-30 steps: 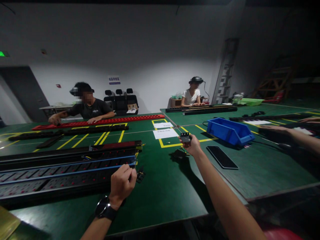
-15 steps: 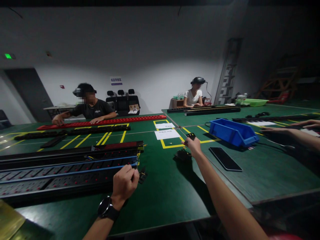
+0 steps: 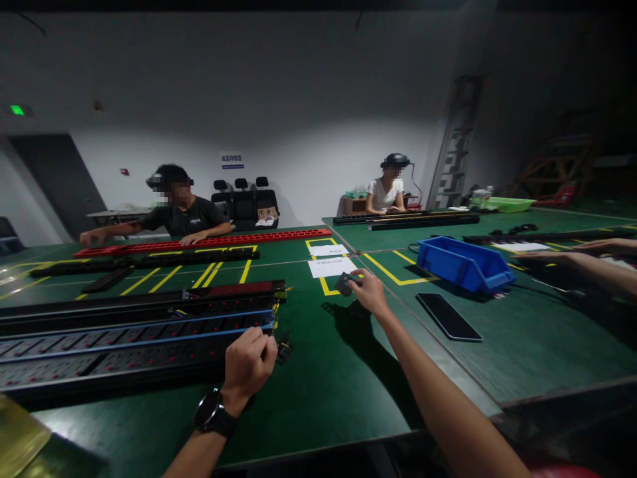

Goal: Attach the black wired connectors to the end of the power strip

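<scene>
My left hand (image 3: 250, 362), with a watch on its wrist, is closed in a fist beside the near end of the long black strips (image 3: 164, 348) with red dots. Small black plastic pieces (image 3: 284, 348) stick out from its fingers on the right; its grip is partly hidden. My right hand (image 3: 371, 293) pinches a small flat black plastic piece (image 3: 344, 284) above the green table, just in front of the white paper labels (image 3: 332, 267). Below that hand another dark part (image 3: 359, 311) lies on the table, partly covered.
A blue bin (image 3: 462, 265) and a phone (image 3: 448, 317) lie to the right, near another person's hands (image 3: 587, 269). Across the table, two people work by a red rail (image 3: 213, 242) and black rails (image 3: 408, 220). A yellow object (image 3: 20, 438) stands at the lower left.
My right hand has moved left with the small black piece, which now tilts toward the paper labels. My left hand has stayed put. The person across at left has reached farther left.
</scene>
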`<action>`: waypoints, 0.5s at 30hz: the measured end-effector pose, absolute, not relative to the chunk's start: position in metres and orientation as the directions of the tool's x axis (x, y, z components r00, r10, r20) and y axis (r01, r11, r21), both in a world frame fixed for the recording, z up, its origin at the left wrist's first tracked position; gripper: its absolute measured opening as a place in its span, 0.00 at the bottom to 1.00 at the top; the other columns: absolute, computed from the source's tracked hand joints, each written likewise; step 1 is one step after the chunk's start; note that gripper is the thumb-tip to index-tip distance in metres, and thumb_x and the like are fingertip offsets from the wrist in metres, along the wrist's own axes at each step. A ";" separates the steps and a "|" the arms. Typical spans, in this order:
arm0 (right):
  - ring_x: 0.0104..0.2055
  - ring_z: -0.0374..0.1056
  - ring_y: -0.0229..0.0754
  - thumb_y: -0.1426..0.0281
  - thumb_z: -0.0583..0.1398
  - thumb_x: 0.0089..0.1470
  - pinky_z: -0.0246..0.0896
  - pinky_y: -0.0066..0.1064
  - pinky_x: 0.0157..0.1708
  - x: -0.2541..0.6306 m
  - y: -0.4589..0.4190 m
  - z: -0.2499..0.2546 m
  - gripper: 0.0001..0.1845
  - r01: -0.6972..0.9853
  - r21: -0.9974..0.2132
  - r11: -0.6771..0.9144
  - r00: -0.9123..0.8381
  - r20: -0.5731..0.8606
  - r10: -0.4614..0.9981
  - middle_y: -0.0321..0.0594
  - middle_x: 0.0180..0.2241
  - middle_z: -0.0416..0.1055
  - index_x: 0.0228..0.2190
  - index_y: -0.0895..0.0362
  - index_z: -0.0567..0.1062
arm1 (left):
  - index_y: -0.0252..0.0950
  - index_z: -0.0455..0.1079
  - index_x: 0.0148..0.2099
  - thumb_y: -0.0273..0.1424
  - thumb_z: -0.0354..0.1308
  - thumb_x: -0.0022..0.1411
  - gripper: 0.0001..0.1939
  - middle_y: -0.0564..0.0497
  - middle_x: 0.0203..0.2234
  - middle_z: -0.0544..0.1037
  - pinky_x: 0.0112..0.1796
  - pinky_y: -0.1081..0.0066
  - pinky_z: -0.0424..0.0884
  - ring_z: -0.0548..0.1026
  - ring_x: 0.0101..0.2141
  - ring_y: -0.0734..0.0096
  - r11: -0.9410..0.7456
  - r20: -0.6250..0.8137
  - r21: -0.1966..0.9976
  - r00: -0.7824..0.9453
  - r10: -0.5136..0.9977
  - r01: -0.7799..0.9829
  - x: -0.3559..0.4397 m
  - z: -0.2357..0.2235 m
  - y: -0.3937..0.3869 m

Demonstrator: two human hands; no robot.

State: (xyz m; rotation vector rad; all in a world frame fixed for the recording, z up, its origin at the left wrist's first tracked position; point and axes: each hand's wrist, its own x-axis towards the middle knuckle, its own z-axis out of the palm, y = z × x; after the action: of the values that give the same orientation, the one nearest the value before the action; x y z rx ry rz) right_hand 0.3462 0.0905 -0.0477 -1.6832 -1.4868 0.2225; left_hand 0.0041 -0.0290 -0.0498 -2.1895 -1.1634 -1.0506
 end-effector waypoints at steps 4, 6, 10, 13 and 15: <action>0.44 0.74 0.48 0.67 0.60 0.59 0.61 0.33 0.42 0.331 0.086 -0.044 0.15 0.858 -0.511 0.057 0.158 0.369 0.916 0.43 0.41 0.80 0.47 0.52 0.78 | 0.38 0.61 0.23 0.28 0.48 0.70 0.20 0.53 0.21 0.67 0.29 0.68 0.59 0.67 0.25 0.71 -0.549 0.790 -0.036 0.360 0.496 0.835 0.004 -0.050 -0.029; 0.46 0.73 0.49 0.68 0.58 0.60 0.59 0.35 0.46 0.326 0.084 -0.043 0.13 0.920 -0.388 0.055 0.103 0.373 0.922 0.44 0.42 0.80 0.46 0.51 0.79 | 0.38 0.61 0.23 0.28 0.48 0.70 0.20 0.53 0.21 0.67 0.29 0.68 0.59 0.67 0.26 0.71 -0.548 0.789 -0.036 0.361 0.497 0.835 0.004 -0.051 -0.029; 0.46 0.72 0.50 0.67 0.57 0.62 0.57 0.38 0.48 0.320 0.080 -0.041 0.13 0.961 -0.273 0.033 0.067 0.348 0.935 0.45 0.40 0.79 0.45 0.52 0.79 | 0.39 0.60 0.23 0.28 0.49 0.70 0.20 0.53 0.21 0.66 0.29 0.67 0.59 0.67 0.26 0.71 -0.544 0.787 -0.032 0.357 0.503 0.838 0.004 -0.051 -0.029; 0.45 0.72 0.50 0.66 0.58 0.62 0.58 0.37 0.46 0.320 0.077 -0.040 0.13 0.966 -0.260 0.012 0.071 0.306 0.949 0.47 0.40 0.79 0.45 0.53 0.78 | 0.38 0.60 0.23 0.28 0.48 0.70 0.20 0.53 0.21 0.66 0.29 0.67 0.59 0.67 0.25 0.71 -0.543 0.783 -0.032 0.358 0.508 0.839 0.004 -0.051 -0.029; 0.45 0.73 0.50 0.66 0.58 0.61 0.58 0.36 0.45 0.320 0.076 -0.039 0.13 0.968 -0.251 0.012 0.066 0.299 0.952 0.47 0.41 0.79 0.46 0.53 0.78 | 0.38 0.60 0.23 0.28 0.48 0.70 0.20 0.53 0.21 0.66 0.29 0.67 0.59 0.67 0.25 0.72 -0.545 0.781 -0.033 0.362 0.509 0.838 0.004 -0.050 -0.029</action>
State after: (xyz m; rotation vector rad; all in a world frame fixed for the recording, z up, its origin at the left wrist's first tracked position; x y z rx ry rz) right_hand 0.3199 0.0755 -0.0387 -1.9651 -1.9115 -0.0560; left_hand 0.0038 -0.0293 -0.0505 -2.2004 -1.1711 -1.0348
